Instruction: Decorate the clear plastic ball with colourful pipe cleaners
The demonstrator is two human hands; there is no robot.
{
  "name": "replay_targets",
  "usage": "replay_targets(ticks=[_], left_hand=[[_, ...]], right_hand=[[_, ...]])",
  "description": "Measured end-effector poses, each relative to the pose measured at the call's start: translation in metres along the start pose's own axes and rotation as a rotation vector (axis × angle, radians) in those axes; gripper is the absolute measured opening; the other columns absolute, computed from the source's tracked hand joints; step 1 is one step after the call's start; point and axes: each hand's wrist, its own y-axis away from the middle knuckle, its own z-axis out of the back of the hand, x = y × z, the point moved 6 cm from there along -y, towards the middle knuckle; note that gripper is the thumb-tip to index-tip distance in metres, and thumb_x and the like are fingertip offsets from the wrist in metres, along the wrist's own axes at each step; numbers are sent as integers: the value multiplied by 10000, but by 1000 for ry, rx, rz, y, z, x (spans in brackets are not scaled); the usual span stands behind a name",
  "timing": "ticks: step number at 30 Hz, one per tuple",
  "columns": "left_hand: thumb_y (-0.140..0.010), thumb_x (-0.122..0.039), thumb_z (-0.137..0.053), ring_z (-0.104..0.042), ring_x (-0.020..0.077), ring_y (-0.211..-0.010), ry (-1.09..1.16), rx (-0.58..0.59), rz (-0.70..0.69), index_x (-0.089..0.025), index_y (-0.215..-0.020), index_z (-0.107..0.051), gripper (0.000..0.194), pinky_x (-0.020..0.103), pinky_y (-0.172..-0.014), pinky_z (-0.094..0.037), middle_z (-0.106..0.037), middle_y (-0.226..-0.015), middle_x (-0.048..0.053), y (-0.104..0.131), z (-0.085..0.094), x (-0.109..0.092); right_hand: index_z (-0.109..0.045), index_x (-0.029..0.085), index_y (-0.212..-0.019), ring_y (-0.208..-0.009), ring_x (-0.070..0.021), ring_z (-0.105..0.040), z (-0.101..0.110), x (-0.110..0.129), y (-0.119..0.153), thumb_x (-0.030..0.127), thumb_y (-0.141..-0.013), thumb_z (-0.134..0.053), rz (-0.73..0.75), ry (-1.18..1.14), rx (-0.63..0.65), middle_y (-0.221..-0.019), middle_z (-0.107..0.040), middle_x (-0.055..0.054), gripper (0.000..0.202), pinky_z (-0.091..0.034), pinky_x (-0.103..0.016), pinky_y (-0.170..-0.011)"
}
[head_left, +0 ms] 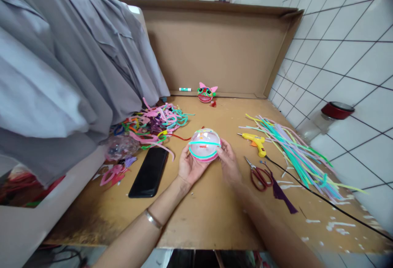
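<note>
One big tan table [211,219] is under it all. On it are two heaps of fuzzy sticks: a messy heap [159,120] on the left and a straighter heap [294,153] on the right. Two hands, the left hand [190,167] and the right hand [229,163], are over the middle. One black phone [149,173] lies left of them. One clear ball [204,149] is between the hands and touches both, so neither is nearer. The left one cups it from below on its left side; the right one pinches its right edge. The ball is round, with no long way, but two blue bands [205,142] go across it side to side. Smaller still: one yellow glue gun [258,141], one pair of scissors [252,166], one toy face with pink ears [206,92], one little tube [185,89].
</note>
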Motion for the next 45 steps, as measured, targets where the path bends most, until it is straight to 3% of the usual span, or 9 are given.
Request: replay_targets(ticks=[3, 7, 10, 16, 20, 28, 38, 45], left_hand=[[-909, -407, -434, -608, 275, -1140, 19, 9, 7, -148, -1205, -596, 426, 502, -1077, -367, -699, -1142, 118, -1, -1, -3], [-900, -381, -453, -640, 255, -1076, 13, -30, -19, -161, -1246, -574, 428, 487, -1059, -388, -710, -1112, 104, -2, 3, -7], [-893, -354, -468, -649, 245, -1046, -13, -66, -40, -163, -1259, -568, 425, 475, -1044, -406, -710, -1107, 98, -3, 6, -8], [-884, -312, -502, -660, 210, -991, -77, -72, -68, -170, -1240, -590, 393, 421, -1030, -429, -726, -1067, 71, -2, 6, -6], [-874, -307, -519, -628, 239, -1083, -105, -37, -67, -179, -1250, -586, 403, 432, -1049, -408, -718, -1096, 75, -3, 5, -4], [-869, -285, -524, -599, 259, -1144, -127, -28, -72, -180, -1222, -603, 376, 452, -1071, -384, -725, -1065, 72, -3, 6, -2], [-879, -276, -512, -623, 238, -1107, -122, -12, -55, -166, -1229, -600, 377, 434, -1082, -374, -727, -1073, 70, -2, 4, -1], [-872, -305, -526, -571, 266, -1193, -143, 19, -57, -138, -1218, -606, 393, 449, -1093, -360, -706, -1133, 97, -2, 0, 0]], right_hand=[[-578, 235, -1124, -939, -197, -603, 6, 2, 2, 454, -710, -699, -17, 14, -87, -1075, -649, -45, 484, -467, -322, -790], [-611, 197, -772, -675, -132, -521, 24, 10, 0, 419, -677, -697, 48, 131, -279, -703, -583, 21, 256, -410, -276, -682], [-548, 201, -643, -585, -114, -441, 32, 16, -7, 414, -687, -671, 106, 207, -284, -584, -495, 51, 250, -362, -265, -621], [-419, 222, -569, -543, -115, -390, 42, 25, -17, 335, -781, -515, 197, 286, -244, -548, -409, 59, 258, -315, -266, -558], [-350, 229, -535, -501, -108, -319, 45, 33, -17, 310, -780, -517, 244, 313, -260, -510, -336, 67, 307, -282, -266, -515], [-623, 189, -663, -604, -139, -516, 43, 37, -21, 389, -662, -708, 226, 288, -248, -599, -599, 13, 217, -419, -299, -637], [-656, 196, -707, -666, -148, -606, 40, 36, -22, 346, -550, -822, 152, 67, -191, -679, -663, -1, 273, -469, -307, -665], [-632, 199, -734, -641, -137, -584, 37, 34, -22, 431, -640, -762, 90, 91, -105, -660, -640, 3, 283, -441, -285, -628]])
